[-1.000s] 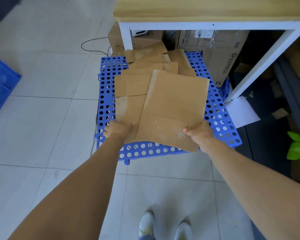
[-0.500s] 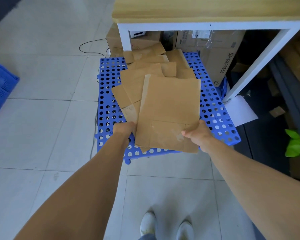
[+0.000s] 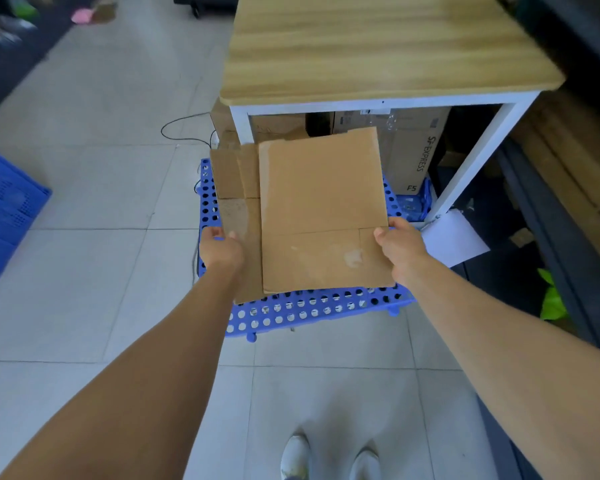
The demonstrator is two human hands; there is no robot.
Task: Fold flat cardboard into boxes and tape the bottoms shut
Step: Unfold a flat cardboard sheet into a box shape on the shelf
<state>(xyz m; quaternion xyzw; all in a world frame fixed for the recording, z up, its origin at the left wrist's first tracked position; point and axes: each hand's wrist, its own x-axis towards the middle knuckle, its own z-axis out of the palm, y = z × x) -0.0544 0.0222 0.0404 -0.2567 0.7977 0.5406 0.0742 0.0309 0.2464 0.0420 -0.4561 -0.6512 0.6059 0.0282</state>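
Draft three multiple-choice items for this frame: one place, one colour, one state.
1. Where is the SF EXPRESS box? A on the tabletop; B under the table; C on a shelf.
2. What colour is the perforated pallet? A red; B green; C blue.
3. What state is the cardboard gripped by the left hand and right hand? A flat; B folded into a box; C taped shut.
Key: 1 B, it sits beneath the wooden top. 2 C, its holed surface is blue. 3 A, the sheets are unfolded.
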